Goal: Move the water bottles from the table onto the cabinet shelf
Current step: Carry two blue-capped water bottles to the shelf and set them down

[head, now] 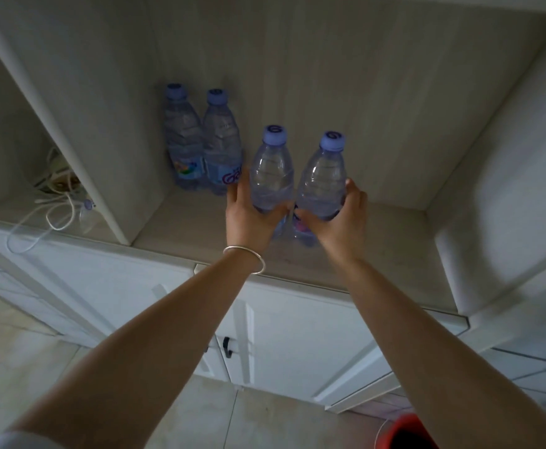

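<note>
A: Grip first. Left hand wraps the lower body of one clear water bottle, thumb on the near side, fingers round the far side. Right hand holds a second water bottle the same way. Both bottles upright, purple caps up, side by side and nearly touching.

B: Are they down yet?

A: Cannot tell. Their bases sit behind the hands; they look at or just above the cabinet shelf, near its front half.

B: How to finish the step well?

A: My reading: lower both until the bases sit flat, feel the weight go, then loosen the fingers straight outward so neither bottle is nudged. They are tall, and one tipping would likely take the other. Sliding them back toward the standing pair would keep them off the front edge.

B: The standing pair?

A: Two labelled bottles at the back left of the same bay, touching each other, close to the back panel. Just left of the held ones, apart from them.

B: Surroundings?

A: Pale wood-grain shelf and back wall, dim light. A divider panel on the left; past it, white cables in a loose tangle. White cabinet doors below with a dark handle. Tiled floor, something red at the bottom edge. Thin bangle on the left wrist. The table is out of view.
</note>
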